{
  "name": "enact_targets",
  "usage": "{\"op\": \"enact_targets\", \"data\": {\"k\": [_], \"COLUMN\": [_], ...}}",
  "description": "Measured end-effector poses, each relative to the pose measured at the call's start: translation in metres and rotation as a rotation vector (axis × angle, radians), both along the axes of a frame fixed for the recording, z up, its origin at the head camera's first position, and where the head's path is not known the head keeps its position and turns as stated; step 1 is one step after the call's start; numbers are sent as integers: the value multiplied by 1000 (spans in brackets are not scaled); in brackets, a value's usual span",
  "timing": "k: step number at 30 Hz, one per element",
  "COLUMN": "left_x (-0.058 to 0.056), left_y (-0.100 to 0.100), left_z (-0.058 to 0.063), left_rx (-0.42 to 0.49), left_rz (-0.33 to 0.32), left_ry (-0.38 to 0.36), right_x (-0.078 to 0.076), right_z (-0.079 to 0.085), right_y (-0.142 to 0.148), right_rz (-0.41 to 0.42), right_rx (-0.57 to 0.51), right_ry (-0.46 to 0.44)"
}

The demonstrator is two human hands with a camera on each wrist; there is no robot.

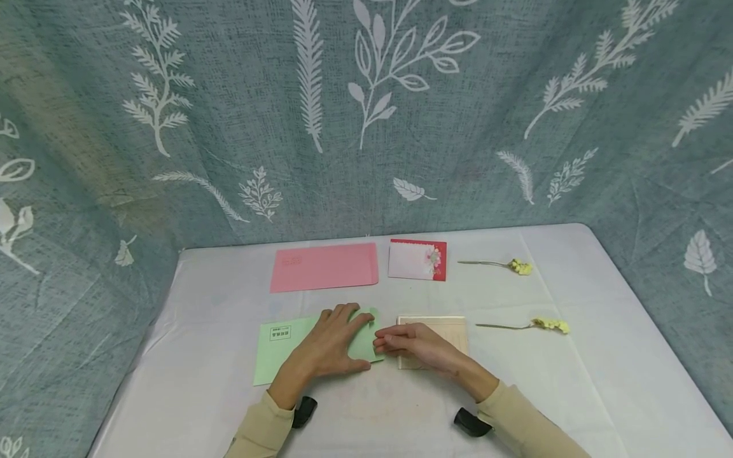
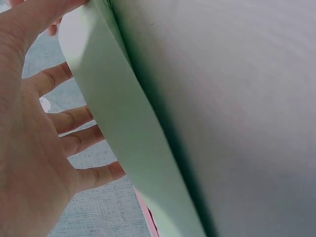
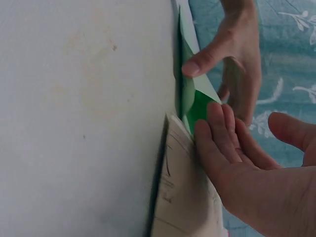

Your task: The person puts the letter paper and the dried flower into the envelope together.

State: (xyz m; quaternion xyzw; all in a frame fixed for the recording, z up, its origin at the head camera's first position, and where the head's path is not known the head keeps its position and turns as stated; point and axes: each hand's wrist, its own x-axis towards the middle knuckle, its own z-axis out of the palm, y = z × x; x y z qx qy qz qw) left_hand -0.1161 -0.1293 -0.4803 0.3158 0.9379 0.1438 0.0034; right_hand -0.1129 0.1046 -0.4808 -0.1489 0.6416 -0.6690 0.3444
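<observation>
My left hand (image 1: pixel 329 348) spreads over the right part of a light green envelope (image 1: pixel 268 356) bearing a small printed box. Its thumb is at the near edge and its fingertips reach the far side; the left wrist view shows the fingers apart along the envelope (image 2: pixel 113 108). From the right, my right hand (image 1: pixel 420 343) brings its nearly straight fingers to the envelope's right end. In the right wrist view that end gapes, showing a darker green inside (image 3: pixel 198 106) by those fingertips. A beige card (image 1: pixel 452 326) lies partly hidden under the right hand.
Behind the green envelope lies a pink envelope (image 1: pixel 326 267), with a red and white floral card (image 1: pixel 409 261) to its right. Two yellow flower sprigs, one farther back (image 1: pixel 520 267) and one nearer (image 1: pixel 550 325), lie on the right of the white-covered table (image 1: pixel 601 388). A leaf-patterned curtain (image 1: pixel 258 114) hangs behind.
</observation>
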Motion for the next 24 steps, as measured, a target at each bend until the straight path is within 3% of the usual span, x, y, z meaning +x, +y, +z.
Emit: {"op": "enact_targets", "data": {"k": [6,11,20,24], "left_x": [-1,-3,-4,-5], "left_y": [0,1,0,0], "left_z": [-1,0,0,0], "left_rx": [-7,-6,-3,16], "left_rz": [3,-1,-3,-1], "left_ry": [-6,-14,-15,-25], "right_x": [-2,-4,-8,-3], "right_z": [8,12,12,8], "right_y": [12,29,70,90], "right_rz": [-34,-117,-434,-529], "right_rx": [42,125,458,534], "right_ry": [67,118,187,188]}}
